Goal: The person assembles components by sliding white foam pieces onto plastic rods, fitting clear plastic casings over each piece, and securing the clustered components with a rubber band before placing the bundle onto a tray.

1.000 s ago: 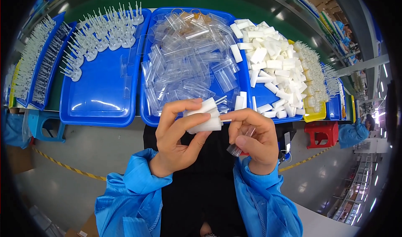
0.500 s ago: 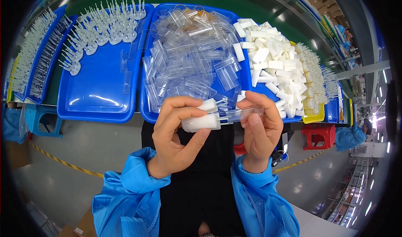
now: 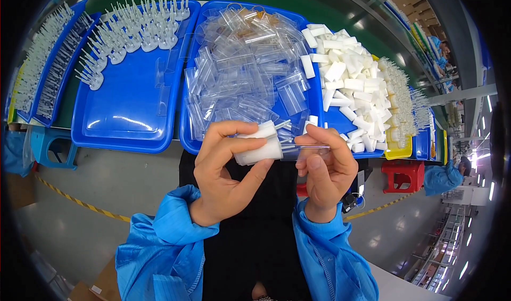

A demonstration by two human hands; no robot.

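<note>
My left hand (image 3: 221, 176) is closed around white foam blocks (image 3: 260, 151) with thin pale prongs (image 3: 282, 124) sticking out to the right. How many blocks it holds is partly hidden by the fingers. Just right of the prong ends, my right hand (image 3: 329, 170) pinches a clear plastic piece (image 3: 314, 147), seen nearly edge-on. Whether this piece touches the prongs, I cannot tell. Both hands are in front of a blue tray (image 3: 183, 136) heaped with clear plastic pieces (image 3: 239, 77). White foam blocks (image 3: 348, 80) lie piled to its right.
On the left, a blue tray (image 3: 120, 107) carries pale pronged parts (image 3: 146, 38) along its far side. Further left stand more trays of pronged parts (image 3: 45, 61). A yellow tray (image 3: 399, 151) sits at right. A blue stool (image 3: 56, 147) and a red stool (image 3: 403, 174) are on the floor.
The clear piece in my right hand has turned from showing its flat face to nearly edge-on. In my left hand, the foam blocks have shifted and sit closer together.
</note>
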